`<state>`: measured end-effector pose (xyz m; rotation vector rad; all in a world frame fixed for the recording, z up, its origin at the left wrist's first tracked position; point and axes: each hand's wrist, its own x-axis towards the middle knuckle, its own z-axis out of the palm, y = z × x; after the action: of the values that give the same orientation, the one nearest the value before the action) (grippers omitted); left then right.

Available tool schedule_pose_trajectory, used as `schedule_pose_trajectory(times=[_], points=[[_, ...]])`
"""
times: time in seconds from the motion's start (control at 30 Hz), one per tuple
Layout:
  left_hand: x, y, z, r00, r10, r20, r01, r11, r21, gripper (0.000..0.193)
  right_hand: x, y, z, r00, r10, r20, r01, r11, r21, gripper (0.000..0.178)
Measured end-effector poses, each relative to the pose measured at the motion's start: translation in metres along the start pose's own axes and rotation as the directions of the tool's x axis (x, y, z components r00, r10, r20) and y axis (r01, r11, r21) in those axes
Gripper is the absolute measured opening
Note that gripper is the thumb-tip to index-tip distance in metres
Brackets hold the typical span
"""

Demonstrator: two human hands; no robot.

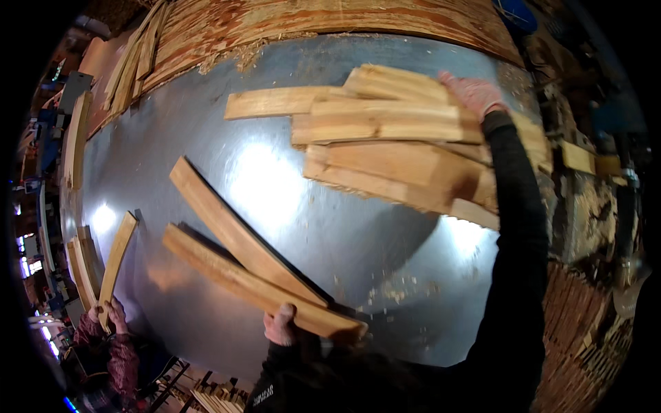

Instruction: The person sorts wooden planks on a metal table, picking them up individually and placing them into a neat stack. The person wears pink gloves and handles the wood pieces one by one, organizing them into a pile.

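A slightly curved wooden board (234, 277) lies slantwise near me on the metal tabletop. My left hand (281, 325) is closed round its near edge, thumb on top. Just beyond it rests a second, similar wooden board (241, 230), its near end close to the first. At the far right is a pile of wooden boards (385, 124), stacked loosely and overlapping. Over the back of that pile reaches my right hand (475, 93), fingers curled on the edge of the rearmost board (396, 84). The right hand is somewhat blurred, and its palm side is hidden.
At the lower left a co-worker's hands (110, 313) hold a narrow curved board (118, 258) beside more boards (81, 265). Wood shavings lie on the metal table (172, 138). A plywood sheet (330, 17) borders its far side. Stacked wood pieces (578, 337) stand at right.
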<state>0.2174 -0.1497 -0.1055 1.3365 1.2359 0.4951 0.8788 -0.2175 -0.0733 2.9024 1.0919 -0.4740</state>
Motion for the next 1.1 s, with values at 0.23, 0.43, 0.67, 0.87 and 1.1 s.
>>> schedule_pose_trajectory(times=[0.23,0.43,0.67,0.87,1.1], points=[[-0.024,-0.009,-0.117,0.999,-0.04,-0.013,0.038,0.992,-0.121,0.025,-0.215,-0.168,0.03,0.934,0.318,0.163,-0.345,0.922,0.177,0.076],[-0.087,0.032,-0.168,0.951,-0.279,0.136,0.309,0.802,-0.511,0.033,-0.414,-0.278,0.071,0.99,-0.015,0.143,-0.049,0.899,0.436,0.073],[-0.092,0.028,-0.232,0.995,-0.096,0.038,0.103,0.896,-0.431,0.037,-0.593,-0.301,0.101,0.938,-0.325,-0.12,0.329,0.944,0.022,0.098],[-0.072,0.025,-0.269,0.998,-0.059,-0.002,0.055,0.95,-0.306,0.04,-0.551,-0.323,0.057,0.98,-0.196,0.042,0.154,0.869,0.471,0.089],[-0.045,-0.034,-0.248,0.949,-0.259,0.182,0.316,0.746,-0.586,0.056,-0.565,-0.507,0.061,0.851,-0.492,0.186,0.365,0.807,0.464,0.06]])
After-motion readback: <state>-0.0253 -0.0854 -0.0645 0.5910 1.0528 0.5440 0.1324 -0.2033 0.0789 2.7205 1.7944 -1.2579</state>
